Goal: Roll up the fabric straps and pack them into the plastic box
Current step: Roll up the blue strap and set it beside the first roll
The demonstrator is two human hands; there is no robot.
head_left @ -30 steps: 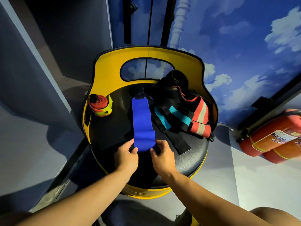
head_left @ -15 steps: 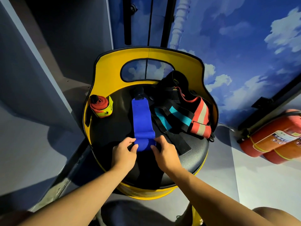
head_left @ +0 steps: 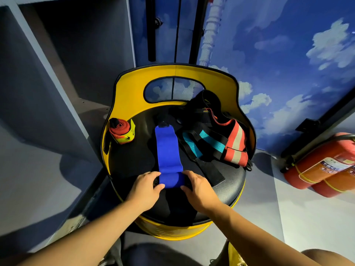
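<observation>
Blue strap (head_left: 168, 150): matt woven cloth, soft, slightly ribbed, near end rolled. Rolled strap (head_left: 121, 130) at far left: red and yellow cloth, matt. Heap of straps (head_left: 215, 139) at right: woven elastic cloth, black with teal, coral and grey bands, matt; one flat black tab looks felt-like. Stool seat (head_left: 228, 187): black leather-like padding, fine grain, low sheen. Stool backrest (head_left: 130, 93): yellow, smooth, semi-gloss, black edge trim. Stool base (head_left: 172, 232): yellow, ribbed, looks like painted metal. Fire extinguishers (head_left: 322, 167) far right: red, glossy, paper labels. Wall (head_left: 288, 54): printed sky, smooth matt.
</observation>
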